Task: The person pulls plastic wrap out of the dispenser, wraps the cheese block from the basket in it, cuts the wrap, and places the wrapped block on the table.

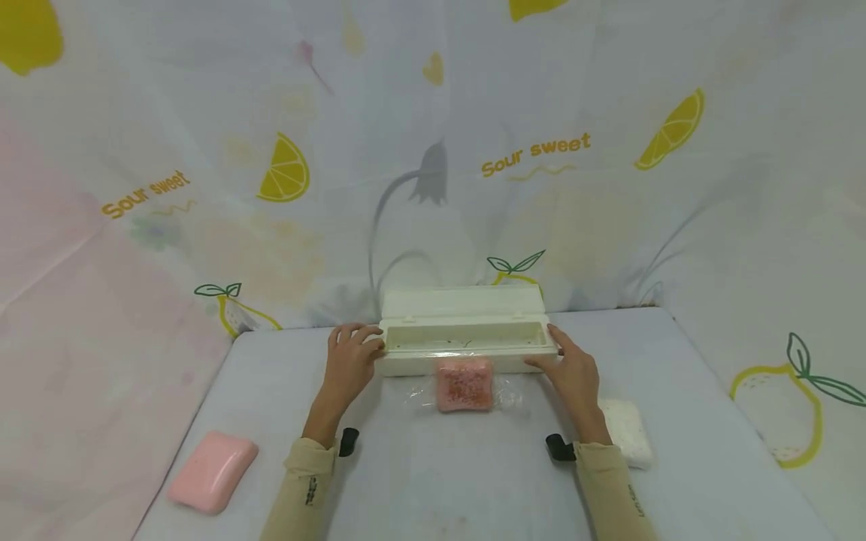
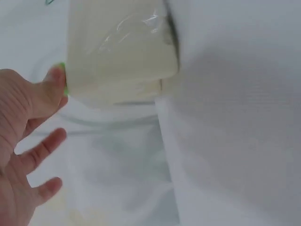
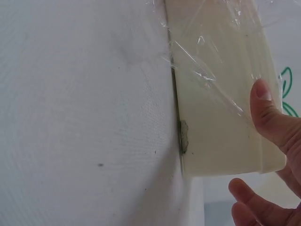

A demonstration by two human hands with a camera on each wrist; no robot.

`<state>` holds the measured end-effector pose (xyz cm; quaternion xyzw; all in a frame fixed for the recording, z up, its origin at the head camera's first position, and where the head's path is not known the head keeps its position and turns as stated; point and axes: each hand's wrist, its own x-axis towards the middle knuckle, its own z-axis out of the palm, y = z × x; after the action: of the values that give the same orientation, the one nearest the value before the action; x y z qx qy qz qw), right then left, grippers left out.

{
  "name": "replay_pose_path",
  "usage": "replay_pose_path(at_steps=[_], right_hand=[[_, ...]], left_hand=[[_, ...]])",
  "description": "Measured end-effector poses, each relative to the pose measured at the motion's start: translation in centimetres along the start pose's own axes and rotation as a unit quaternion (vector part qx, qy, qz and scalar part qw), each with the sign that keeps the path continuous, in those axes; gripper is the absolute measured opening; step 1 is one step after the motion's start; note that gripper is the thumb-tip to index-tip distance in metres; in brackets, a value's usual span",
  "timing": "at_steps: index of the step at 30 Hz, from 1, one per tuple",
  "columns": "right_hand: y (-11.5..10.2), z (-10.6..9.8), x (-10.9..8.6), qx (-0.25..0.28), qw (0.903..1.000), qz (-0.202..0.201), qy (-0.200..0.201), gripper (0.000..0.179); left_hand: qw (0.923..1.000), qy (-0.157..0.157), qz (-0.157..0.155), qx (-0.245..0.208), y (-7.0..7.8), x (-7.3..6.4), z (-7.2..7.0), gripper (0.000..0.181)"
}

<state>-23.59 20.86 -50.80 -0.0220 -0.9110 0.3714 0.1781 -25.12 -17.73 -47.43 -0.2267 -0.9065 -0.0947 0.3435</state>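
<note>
A long cream plastic wrap dispenser box (image 1: 467, 364) stands at the back of the table with its lid (image 1: 463, 302) raised. My left hand (image 1: 352, 364) grips its left end; in the left wrist view the thumb (image 2: 52, 89) presses the upper edge and other fingers spread away. At the opposite end my right hand (image 1: 568, 372) holds the corner, its thumb (image 3: 265, 106) on the front face. Clear film (image 3: 207, 70) drapes over that face. Directly before the box is a pink, soap-like bar (image 1: 464, 385) with reddish patches, and film spreads out on both its sides.
A plain pink bar (image 1: 213, 472) lies at the table's left side. A white bar (image 1: 625, 432) is partly behind the right forearm. Behind the box hangs a lemon-printed cloth (image 1: 460, 210), close to the raised lid.
</note>
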Motion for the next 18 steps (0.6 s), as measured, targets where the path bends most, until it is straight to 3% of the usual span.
replay_pose_path(at_steps=[3,7,10,14,18], right_hand=[[0.0,-0.1,0.0,-0.005,1.0000,0.000,-0.004,0.081],[-0.1,-0.2,-0.1,-0.006,1.0000,0.000,-0.006,0.080],[-0.1,-0.2,-0.1,0.002,0.9999,-0.010,-0.013,0.075],[-0.4,0.0,-0.4,0.019,0.9988,-0.038,-0.026,0.064],[-0.6,0.5,-0.7,0.014,0.9979,-0.063,0.000,0.051]], left_hand=[[0.9997,-0.015,0.010,-0.013,-0.4,0.1,-0.3,0.014],[0.9992,-0.036,-0.019,-0.005,0.4,0.4,-0.8,0.013],[0.9990,-0.028,-0.032,-0.010,1.4,0.3,-1.0,0.013],[0.9995,-0.012,-0.004,-0.028,2.4,-0.6,-0.6,0.023],[0.9996,-0.004,0.025,-0.015,2.8,-1.4,0.5,0.036]])
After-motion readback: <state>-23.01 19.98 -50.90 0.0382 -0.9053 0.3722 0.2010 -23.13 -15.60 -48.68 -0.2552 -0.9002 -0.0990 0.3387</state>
